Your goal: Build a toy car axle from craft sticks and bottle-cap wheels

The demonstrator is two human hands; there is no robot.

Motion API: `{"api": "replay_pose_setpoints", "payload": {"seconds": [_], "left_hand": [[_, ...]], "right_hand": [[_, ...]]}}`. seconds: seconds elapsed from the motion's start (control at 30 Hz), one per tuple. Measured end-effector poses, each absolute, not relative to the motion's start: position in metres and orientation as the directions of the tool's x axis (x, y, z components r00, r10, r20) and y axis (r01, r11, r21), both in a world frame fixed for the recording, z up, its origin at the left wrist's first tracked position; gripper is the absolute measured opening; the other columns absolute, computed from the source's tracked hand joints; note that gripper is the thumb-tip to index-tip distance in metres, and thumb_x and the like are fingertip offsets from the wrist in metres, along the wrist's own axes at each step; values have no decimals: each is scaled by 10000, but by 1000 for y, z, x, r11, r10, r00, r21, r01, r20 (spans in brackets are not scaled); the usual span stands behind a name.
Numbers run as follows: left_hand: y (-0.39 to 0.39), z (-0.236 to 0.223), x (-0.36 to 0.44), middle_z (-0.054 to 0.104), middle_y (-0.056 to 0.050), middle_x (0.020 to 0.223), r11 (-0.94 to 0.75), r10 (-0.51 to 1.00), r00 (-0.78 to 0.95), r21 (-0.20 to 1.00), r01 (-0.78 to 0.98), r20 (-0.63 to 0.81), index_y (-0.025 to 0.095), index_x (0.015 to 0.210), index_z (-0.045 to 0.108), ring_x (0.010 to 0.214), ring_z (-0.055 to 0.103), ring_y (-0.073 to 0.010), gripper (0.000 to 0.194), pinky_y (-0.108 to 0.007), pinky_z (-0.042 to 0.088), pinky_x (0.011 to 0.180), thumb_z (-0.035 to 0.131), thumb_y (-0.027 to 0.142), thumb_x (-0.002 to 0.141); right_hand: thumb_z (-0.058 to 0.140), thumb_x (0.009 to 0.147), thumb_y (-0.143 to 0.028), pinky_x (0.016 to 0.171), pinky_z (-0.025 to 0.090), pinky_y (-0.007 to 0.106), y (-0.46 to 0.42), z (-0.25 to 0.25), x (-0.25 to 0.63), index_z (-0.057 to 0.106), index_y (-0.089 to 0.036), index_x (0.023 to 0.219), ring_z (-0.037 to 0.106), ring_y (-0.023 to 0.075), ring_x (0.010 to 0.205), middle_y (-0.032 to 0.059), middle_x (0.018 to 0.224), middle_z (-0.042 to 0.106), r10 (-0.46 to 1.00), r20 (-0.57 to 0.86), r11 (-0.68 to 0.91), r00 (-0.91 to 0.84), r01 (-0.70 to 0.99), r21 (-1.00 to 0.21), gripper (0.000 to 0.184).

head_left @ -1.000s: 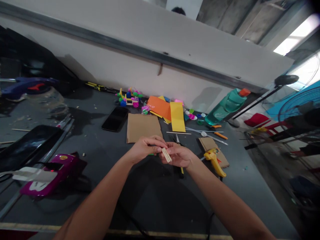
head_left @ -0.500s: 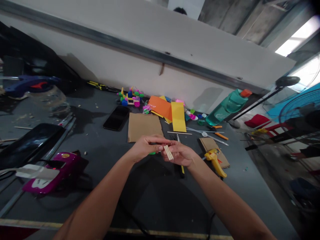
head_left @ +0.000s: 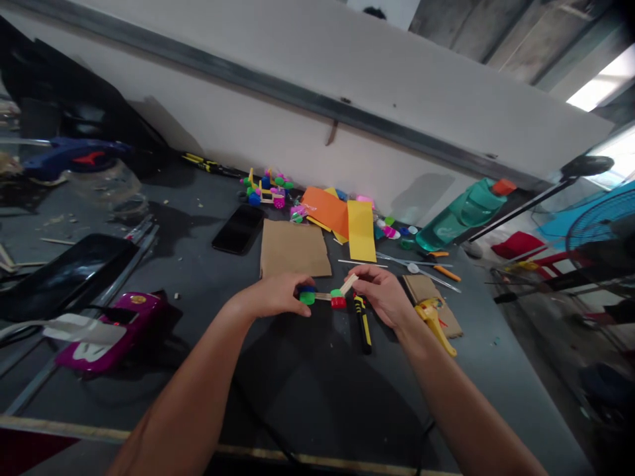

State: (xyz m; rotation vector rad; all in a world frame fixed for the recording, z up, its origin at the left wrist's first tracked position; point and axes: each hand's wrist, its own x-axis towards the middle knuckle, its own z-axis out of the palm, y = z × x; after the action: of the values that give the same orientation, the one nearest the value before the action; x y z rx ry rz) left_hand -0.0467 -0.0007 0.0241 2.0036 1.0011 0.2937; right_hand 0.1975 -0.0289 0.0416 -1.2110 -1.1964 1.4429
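My left hand [head_left: 278, 295] rests low on the dark table [head_left: 307, 396], its fingers closed on the left end of a small craft car [head_left: 322, 297] made of wooden sticks with green, blue and red bottle-cap wheels. My right hand [head_left: 380, 294] pinches a short wooden stick [head_left: 348, 284] and holds its lower end against the car's right end, above the red wheel. A black and yellow utility knife [head_left: 364, 322] lies just under the right hand.
A brown cardboard sheet [head_left: 294, 248], orange and yellow paper [head_left: 361, 230], a black phone [head_left: 239, 229] and a second cap car [head_left: 268, 187] lie behind. A yellow glue gun [head_left: 437, 318] is at the right, a teal bottle [head_left: 459, 211] beyond it, a magenta device [head_left: 112, 328] at the left.
Both hands dropped from in front of me to the table. They drew apart, and the capped stick car now shows between them. The camera shifted slightly.
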Motion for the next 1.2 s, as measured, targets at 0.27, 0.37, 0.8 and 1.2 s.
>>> {"api": "replay_pose_setpoints", "payload": {"seconds": [0.27,0.37,0.8,1.2], "left_hand": [[0,10,-29,672,-66,1008,-381,789,602,676,631,-118,206,1061,610,893,613,-253,399,-313,430,710,623,397,711],[0,8,-27,672,-57,1029,-388,794,600,673,629,-103,215,1075,605,911,611,-252,398,-312,429,714,615,393,718],[0,5,-24,674,-30,997,-408,799,597,664,627,-72,230,1041,609,856,618,-219,362,-298,425,698,634,384,714],[-1,3,-23,680,-37,987,-432,791,611,671,603,-40,215,1009,623,848,623,-220,326,-289,424,682,648,346,711]], "right_hand": [[673,718,-280,689,493,295,-26,30,180,642,-201,843,610,159,727,25,804,669,980,141,181,-140,328,-927,151],[655,737,-273,644,477,277,-29,20,179,643,-202,847,587,147,679,19,778,659,974,182,222,-134,428,-876,131],[646,762,-275,651,478,270,-33,0,184,655,-225,884,608,152,722,21,821,666,962,224,274,-158,579,-768,132],[649,771,-259,653,468,261,-34,1,181,654,-226,866,607,144,715,9,795,656,946,242,324,-215,619,-716,100]]}}
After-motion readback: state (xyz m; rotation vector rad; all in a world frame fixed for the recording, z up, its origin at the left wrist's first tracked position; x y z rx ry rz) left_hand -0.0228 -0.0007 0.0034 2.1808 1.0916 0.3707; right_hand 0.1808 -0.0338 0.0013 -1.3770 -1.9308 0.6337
